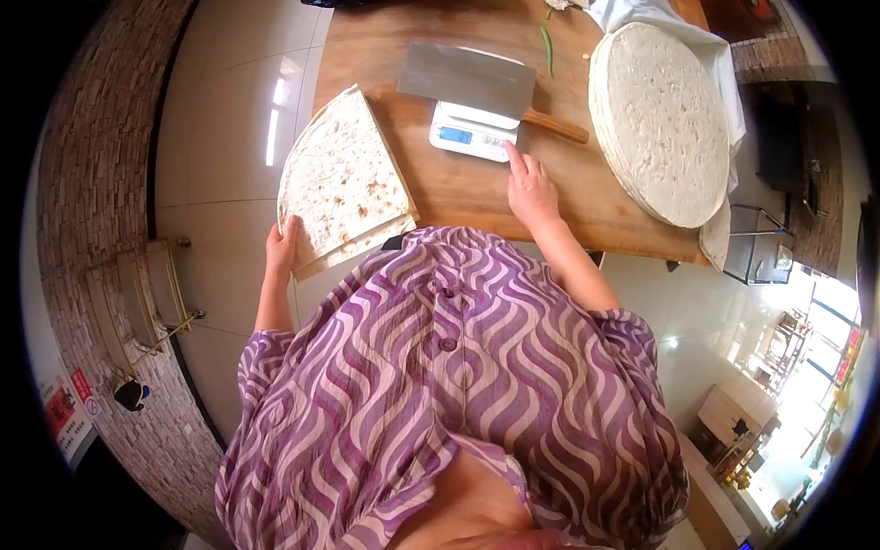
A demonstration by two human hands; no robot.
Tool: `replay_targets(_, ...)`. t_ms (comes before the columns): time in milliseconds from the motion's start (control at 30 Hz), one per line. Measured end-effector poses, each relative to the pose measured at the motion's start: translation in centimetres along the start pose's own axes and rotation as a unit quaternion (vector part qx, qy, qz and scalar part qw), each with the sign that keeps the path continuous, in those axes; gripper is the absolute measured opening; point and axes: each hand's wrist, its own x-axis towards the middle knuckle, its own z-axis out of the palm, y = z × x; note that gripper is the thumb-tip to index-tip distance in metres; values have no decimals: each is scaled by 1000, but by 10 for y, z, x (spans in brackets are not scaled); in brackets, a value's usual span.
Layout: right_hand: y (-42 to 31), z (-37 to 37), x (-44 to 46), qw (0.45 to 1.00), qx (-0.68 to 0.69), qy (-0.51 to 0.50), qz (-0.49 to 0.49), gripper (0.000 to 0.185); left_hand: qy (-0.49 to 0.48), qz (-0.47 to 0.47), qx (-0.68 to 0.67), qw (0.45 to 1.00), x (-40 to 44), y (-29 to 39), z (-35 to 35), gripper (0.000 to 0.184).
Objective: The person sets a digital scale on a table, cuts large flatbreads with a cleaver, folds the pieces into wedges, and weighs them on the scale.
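Observation:
My left hand grips the lower left edge of a stack of flatbread wedges, thumb on top and the other fingers hidden beneath. The wedges jut past the table's left edge. My right hand reaches forward with its index finger stretched onto a button at the right of a white kitchen scale. The scale's display is lit blue, its digits too small to read surely. Across the scale lies a cleaver, its broad blade on the platform and its wooden handle pointing right.
A tall stack of round flatbreads stands on a white cloth at the right of the wooden table. A green chili pepper lies behind the cleaver. Tiled floor shows at left, beside a brick-patterned wall.

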Motion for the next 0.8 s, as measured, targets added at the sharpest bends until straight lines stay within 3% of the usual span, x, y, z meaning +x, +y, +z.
replay_targets(67,-9,-7,-1,999,4,33,-15,44,-3,-8,4,1000,1,1,0,48)
replay_targets(200,-47,-12,0,986,132,-1,-106,23,-11,-5,-27,1000,6,-4,2,48)
replay_targets(333,-59,0,8,984,151,21,-90,22,-20,7,-24,999,7,-1,8,47)
replay_targets(433,-53,5,10,984,152,-18,-89,21,-32,16,-28,999,4,1,9,48)
replay_targets(533,-58,9,10,980,166,-87,-64,26,-45,-4,-3,999,7,1,5,49)
replay_targets(667,-86,44,18,911,384,-138,62,38,-53,3,-10,999,17,-3,9,48)
replay_targets(800,-124,56,46,918,350,-142,120,60,-65,16,-35,997,17,1,13,48)
